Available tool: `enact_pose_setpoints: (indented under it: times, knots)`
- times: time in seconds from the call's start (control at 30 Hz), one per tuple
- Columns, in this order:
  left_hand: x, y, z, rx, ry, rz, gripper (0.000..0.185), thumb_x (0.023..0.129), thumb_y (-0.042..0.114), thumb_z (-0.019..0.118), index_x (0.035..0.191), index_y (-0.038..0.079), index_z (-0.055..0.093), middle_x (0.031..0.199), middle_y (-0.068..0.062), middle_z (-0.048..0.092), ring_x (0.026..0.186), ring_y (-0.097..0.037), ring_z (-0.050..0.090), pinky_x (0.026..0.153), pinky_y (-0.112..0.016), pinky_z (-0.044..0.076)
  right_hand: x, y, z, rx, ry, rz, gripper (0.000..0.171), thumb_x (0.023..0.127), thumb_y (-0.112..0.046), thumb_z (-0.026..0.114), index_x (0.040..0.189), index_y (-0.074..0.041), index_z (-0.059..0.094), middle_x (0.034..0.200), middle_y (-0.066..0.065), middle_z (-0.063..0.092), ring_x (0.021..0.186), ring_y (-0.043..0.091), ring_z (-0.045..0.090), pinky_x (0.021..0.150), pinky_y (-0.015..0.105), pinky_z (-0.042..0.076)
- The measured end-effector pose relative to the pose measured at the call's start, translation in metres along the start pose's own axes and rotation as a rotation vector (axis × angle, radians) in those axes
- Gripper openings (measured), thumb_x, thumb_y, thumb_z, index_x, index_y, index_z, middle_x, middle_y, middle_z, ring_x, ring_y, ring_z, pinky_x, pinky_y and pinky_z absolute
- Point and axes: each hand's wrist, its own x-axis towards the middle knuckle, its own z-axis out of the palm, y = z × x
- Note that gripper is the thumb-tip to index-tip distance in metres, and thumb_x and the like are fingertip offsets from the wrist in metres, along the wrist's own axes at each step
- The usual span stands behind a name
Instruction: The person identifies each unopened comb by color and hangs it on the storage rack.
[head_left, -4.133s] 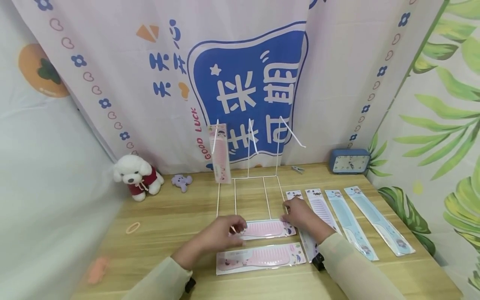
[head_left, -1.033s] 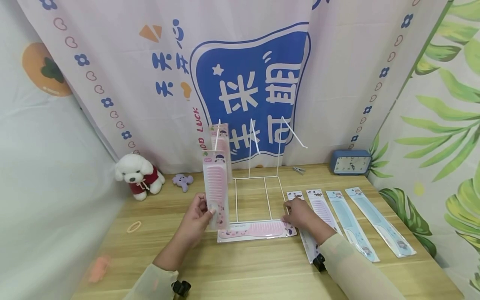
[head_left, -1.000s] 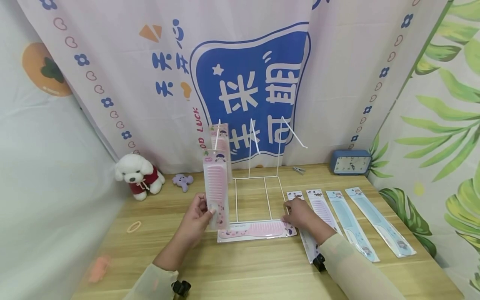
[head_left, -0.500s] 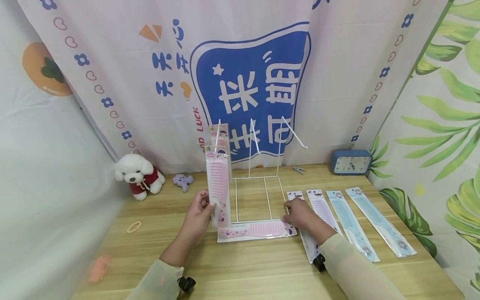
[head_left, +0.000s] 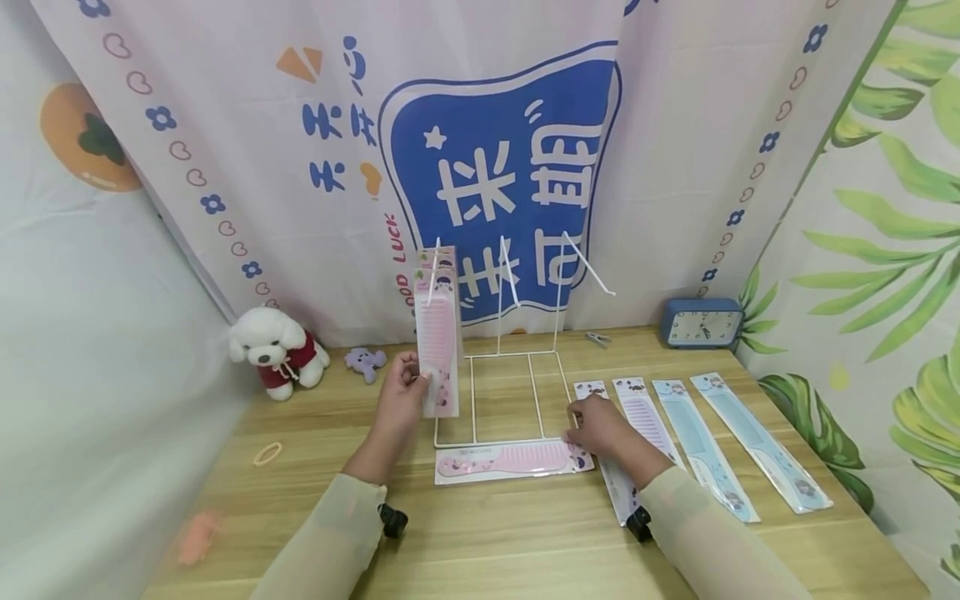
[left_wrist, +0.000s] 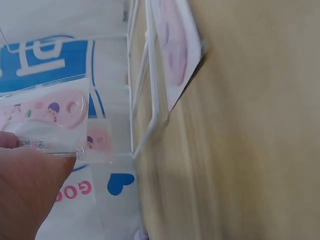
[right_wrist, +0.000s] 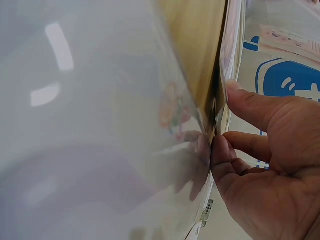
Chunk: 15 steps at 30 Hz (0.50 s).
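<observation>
My left hand (head_left: 405,385) pinches the lower left edge of a packaged pink comb (head_left: 437,333), which stands upright at the left hook of the white wire rack (head_left: 510,355). The hook's front end shows before its card. Just behind, mostly covered, hangs another packaged pink comb (left_wrist: 100,140). My right hand (head_left: 600,427) grips the rack's base at the front right corner, thumb and fingertips close together in the right wrist view. Beside that hand, one more packaged pink comb (head_left: 517,460) lies along the rack's front, and a purple comb pack (head_left: 617,492) lies partly under the forearm.
Farther right lie another purple comb pack (head_left: 647,421) and two blue ones (head_left: 701,446). A blue clock (head_left: 701,323), a clip (head_left: 597,339), a white toy dog (head_left: 276,352), a purple figure (head_left: 365,363) and a hair tie (head_left: 267,454) sit around the table.
My left hand picked up the nearest pink comb from the table, stood it upright, and has moved it up and back along the left hook. My right hand stays at the rack's corner.
</observation>
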Motion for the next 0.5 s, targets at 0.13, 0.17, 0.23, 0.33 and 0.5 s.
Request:
enact_pose_setpoints:
  times: [0.13, 0.17, 0.23, 0.33, 0.5]
  knots:
    - [0.017, -0.003, 0.001, -0.005, -0.007, 0.013, 0.026, 0.111, 0.001, 0.051, 0.136, 0.006, 0.048, 0.136, -0.019, 0.059, 0.120, -0.025, 0.059, 0.103, -0.036, 0.052, 0.000, -0.001, -0.001, -0.003, -0.003, 0.001, 0.045, 0.092, -0.018, 0.088, 0.130, 0.002, 0.075, 0.109, 0.017, 0.075, 0.097, 0.026, 0.065, 0.094, 0.050, 0.060]
    - [0.020, -0.003, 0.001, -0.002, -0.010, 0.017, 0.026, 0.112, 0.001, 0.051, 0.137, 0.007, 0.047, 0.136, -0.019, 0.059, 0.120, -0.025, 0.059, 0.103, -0.036, 0.053, 0.000, -0.001, -0.001, -0.001, -0.004, 0.004, 0.045, 0.092, -0.017, 0.088, 0.130, 0.002, 0.075, 0.108, 0.016, 0.075, 0.096, 0.026, 0.065, 0.093, 0.050, 0.060]
    - [0.026, -0.004, 0.001, 0.001, -0.017, 0.028, 0.026, 0.112, 0.001, 0.050, 0.137, 0.006, 0.047, 0.137, -0.019, 0.058, 0.122, -0.026, 0.058, 0.104, -0.035, 0.053, -0.001, -0.002, -0.002, 0.001, -0.007, 0.009, 0.046, 0.092, -0.017, 0.088, 0.131, 0.003, 0.075, 0.109, 0.017, 0.075, 0.097, 0.026, 0.065, 0.094, 0.050, 0.060]
    - [0.034, -0.005, 0.002, -0.010, -0.020, 0.037, 0.026, 0.111, 0.000, 0.050, 0.136, 0.005, 0.046, 0.137, -0.019, 0.058, 0.122, -0.027, 0.058, 0.106, -0.039, 0.053, -0.002, -0.003, -0.002, 0.005, -0.006, 0.010, 0.046, 0.092, -0.017, 0.088, 0.131, 0.003, 0.075, 0.104, 0.015, 0.074, 0.094, 0.025, 0.064, 0.091, 0.048, 0.060]
    - [0.044, -0.007, 0.002, -0.015, -0.018, 0.035, 0.024, 0.110, -0.001, 0.053, 0.133, 0.005, 0.048, 0.137, -0.022, 0.059, 0.123, -0.029, 0.059, 0.110, -0.046, 0.052, -0.002, -0.003, -0.003, 0.007, -0.003, 0.005, 0.046, 0.092, -0.017, 0.088, 0.131, 0.004, 0.075, 0.103, 0.014, 0.074, 0.094, 0.025, 0.065, 0.090, 0.048, 0.060]
